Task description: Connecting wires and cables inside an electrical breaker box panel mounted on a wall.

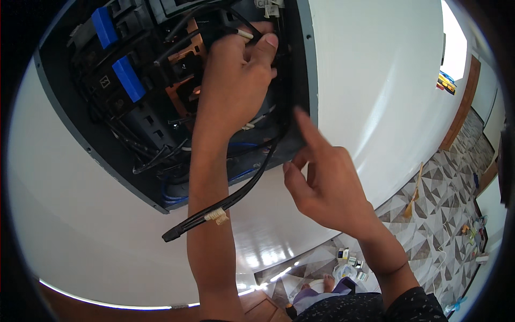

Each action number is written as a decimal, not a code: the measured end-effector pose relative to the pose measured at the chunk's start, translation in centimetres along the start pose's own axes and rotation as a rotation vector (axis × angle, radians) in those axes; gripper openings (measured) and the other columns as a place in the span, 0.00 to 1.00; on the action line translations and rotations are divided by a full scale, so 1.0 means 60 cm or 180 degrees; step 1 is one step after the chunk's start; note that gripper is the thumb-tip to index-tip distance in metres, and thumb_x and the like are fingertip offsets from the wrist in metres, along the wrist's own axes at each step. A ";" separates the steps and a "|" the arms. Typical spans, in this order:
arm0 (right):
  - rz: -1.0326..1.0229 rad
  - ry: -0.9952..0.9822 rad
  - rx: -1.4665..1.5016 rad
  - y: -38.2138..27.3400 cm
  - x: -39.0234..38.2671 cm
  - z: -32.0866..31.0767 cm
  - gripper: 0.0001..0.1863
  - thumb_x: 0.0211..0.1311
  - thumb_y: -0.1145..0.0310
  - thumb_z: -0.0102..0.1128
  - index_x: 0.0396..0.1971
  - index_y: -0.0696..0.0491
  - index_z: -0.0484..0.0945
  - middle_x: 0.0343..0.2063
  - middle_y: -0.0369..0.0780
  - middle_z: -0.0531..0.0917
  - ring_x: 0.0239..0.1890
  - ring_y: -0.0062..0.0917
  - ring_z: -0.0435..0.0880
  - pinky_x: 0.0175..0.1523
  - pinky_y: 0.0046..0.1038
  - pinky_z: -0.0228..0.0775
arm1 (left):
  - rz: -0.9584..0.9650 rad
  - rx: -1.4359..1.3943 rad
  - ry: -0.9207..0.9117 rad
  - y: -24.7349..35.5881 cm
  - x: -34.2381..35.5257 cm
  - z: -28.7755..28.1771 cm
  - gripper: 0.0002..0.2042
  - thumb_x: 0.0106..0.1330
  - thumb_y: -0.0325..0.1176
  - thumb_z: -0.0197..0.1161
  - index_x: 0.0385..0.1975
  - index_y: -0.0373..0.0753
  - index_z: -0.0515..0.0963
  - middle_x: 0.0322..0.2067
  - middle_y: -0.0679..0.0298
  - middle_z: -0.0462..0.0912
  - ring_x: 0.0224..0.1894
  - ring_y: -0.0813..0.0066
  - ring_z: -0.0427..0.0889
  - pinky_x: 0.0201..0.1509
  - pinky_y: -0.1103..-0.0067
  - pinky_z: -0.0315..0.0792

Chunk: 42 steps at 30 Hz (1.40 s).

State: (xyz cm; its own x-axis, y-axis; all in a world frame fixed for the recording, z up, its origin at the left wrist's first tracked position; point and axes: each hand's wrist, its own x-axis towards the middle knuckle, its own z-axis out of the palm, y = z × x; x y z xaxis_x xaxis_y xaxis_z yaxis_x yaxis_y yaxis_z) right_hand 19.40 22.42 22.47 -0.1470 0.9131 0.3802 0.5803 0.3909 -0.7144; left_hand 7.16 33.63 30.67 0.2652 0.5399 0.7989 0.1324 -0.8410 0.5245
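My left hand (236, 80) is closed on a black cable (257, 34) with a pale sleeve, high inside a grey metal electrical box (314, 80); its fingertips are partly hidden. Black breakers with two blue bars (127, 80) and copper busbars (182, 96) fill the box. A bundle of black wires (241, 193) with a pale tag hangs out across my left forearm. My right hand (324, 185) holds nothing; its index finger points up near the box's lower right inner side, thumb apart, other fingers curled. Whether that fingertip touches the wires I cannot tell.
The white wall (370, 96) surrounds the box. A patterned tiled floor (426, 204) lies below, with small boxes (351, 260) near my feet (327, 284), a broom-like object (412, 206) and scattered things at right. A doorway (472, 134) and a bright opening (455, 37) are farther right.
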 end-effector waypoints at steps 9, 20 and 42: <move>-0.0217 0.0579 0.0606 -0.016 0.031 -0.001 0.48 0.59 0.77 0.56 0.74 0.66 0.39 0.19 0.45 0.84 0.20 0.27 0.84 0.32 0.25 0.74 | -0.0207 -0.0042 -0.0198 0.001 0.001 -0.006 0.19 0.76 0.42 0.58 0.57 0.36 0.78 0.44 0.60 0.84 0.46 0.73 0.84 0.50 0.75 0.83; 0.0212 -0.0131 0.0091 -0.007 0.016 0.032 0.50 0.53 0.73 0.59 0.70 0.77 0.40 0.15 0.49 0.82 0.19 0.39 0.84 0.34 0.30 0.77 | -0.0237 -0.0019 -0.0179 0.009 -0.003 -0.008 0.20 0.75 0.42 0.59 0.57 0.34 0.78 0.44 0.59 0.83 0.46 0.73 0.84 0.50 0.75 0.84; 0.0167 0.0256 0.0498 0.013 0.003 0.047 0.46 0.53 0.72 0.58 0.66 0.81 0.46 0.15 0.50 0.82 0.20 0.47 0.85 0.38 0.38 0.81 | -0.0075 0.0002 -0.0181 0.006 -0.001 -0.010 0.19 0.75 0.43 0.59 0.56 0.34 0.78 0.43 0.57 0.85 0.46 0.70 0.86 0.50 0.74 0.84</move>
State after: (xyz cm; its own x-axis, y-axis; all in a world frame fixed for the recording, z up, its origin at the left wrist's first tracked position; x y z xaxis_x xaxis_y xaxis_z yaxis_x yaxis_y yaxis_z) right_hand 17.56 23.22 20.30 -0.0517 0.9230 0.3813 0.4530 0.3619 -0.8147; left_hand 6.62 33.28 30.96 0.3158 0.5569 0.7682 0.1399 -0.8281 0.5428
